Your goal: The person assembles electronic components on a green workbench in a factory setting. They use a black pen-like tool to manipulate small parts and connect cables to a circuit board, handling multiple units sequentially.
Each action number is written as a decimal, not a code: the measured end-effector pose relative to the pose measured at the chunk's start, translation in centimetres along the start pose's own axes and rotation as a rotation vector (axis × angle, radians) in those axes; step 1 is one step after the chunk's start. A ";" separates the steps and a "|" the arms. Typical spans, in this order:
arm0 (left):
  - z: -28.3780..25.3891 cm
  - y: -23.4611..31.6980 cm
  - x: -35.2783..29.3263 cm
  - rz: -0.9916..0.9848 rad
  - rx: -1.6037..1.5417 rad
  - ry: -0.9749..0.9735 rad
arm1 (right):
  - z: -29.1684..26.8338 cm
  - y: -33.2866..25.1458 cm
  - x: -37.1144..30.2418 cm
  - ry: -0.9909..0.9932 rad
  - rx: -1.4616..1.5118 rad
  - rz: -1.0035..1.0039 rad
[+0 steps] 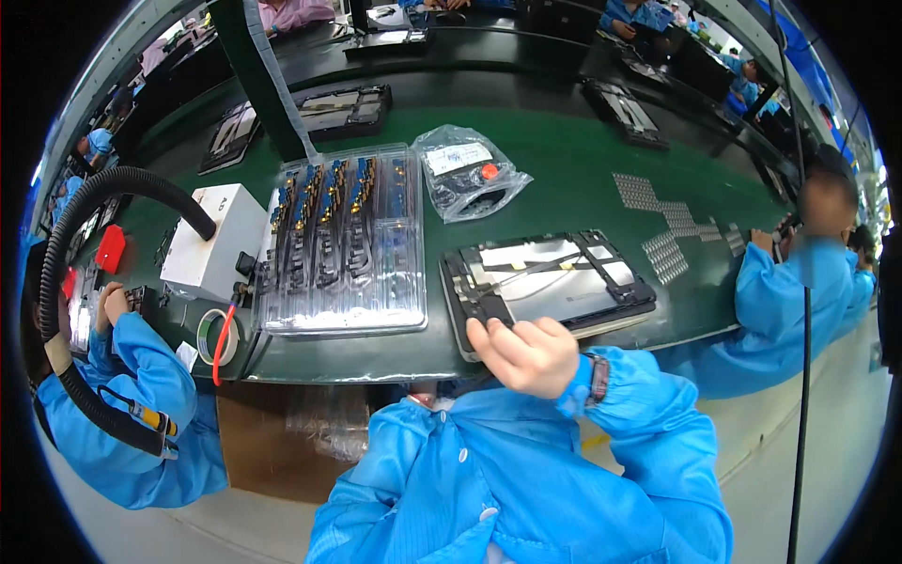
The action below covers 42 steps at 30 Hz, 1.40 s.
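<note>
An opened tablet (550,273), with silver plates and black strips showing inside, lies on the green bench in front of me, atop another flat panel. My right hand (531,357) is at its near left corner, fingers curled and pressed together. Whatever they grip, if anything, is hidden. Only a small part of my left hand (423,399) shows, low by the bench's front edge, and its fingers are out of sight. Left of the tablet sits a clear plastic tray (399,305) with rows of small blue, gold and black cable parts.
A clear bag (470,174) lies behind the tablet, and sheets of small silver pieces (665,256) to its right. On the left stand a white box (211,244), a black hose (89,202) and a tape roll (205,343). A cardboard box (249,442) is below. Co-workers sit on both sides.
</note>
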<state>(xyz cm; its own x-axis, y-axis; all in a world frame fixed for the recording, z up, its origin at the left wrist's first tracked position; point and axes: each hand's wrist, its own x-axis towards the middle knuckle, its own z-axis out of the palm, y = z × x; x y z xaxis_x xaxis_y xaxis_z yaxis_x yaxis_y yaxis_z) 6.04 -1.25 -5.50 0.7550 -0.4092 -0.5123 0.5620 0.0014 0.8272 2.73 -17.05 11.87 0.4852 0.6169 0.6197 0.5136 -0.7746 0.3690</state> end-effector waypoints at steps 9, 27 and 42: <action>-0.7 2.6 -11.8 0.419 0.629 -0.068 | 2.7 -2.2 -2.6 -0.198 0.426 0.195; 2.1 9.1 -7.3 1.070 1.322 0.272 | -0.5 8.5 -9.8 -0.289 0.400 1.047; 7.0 15.6 4.5 1.005 1.477 0.600 | 11.0 14.6 1.6 -0.365 1.298 0.974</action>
<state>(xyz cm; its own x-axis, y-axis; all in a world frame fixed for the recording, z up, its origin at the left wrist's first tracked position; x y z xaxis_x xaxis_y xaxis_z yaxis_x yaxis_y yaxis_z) 15.80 -9.46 6.68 0.7601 -0.4241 0.4923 -0.5619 -0.8095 0.1701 18.81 -25.86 10.62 0.9892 0.1463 0.0042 0.0566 -0.3554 -0.9330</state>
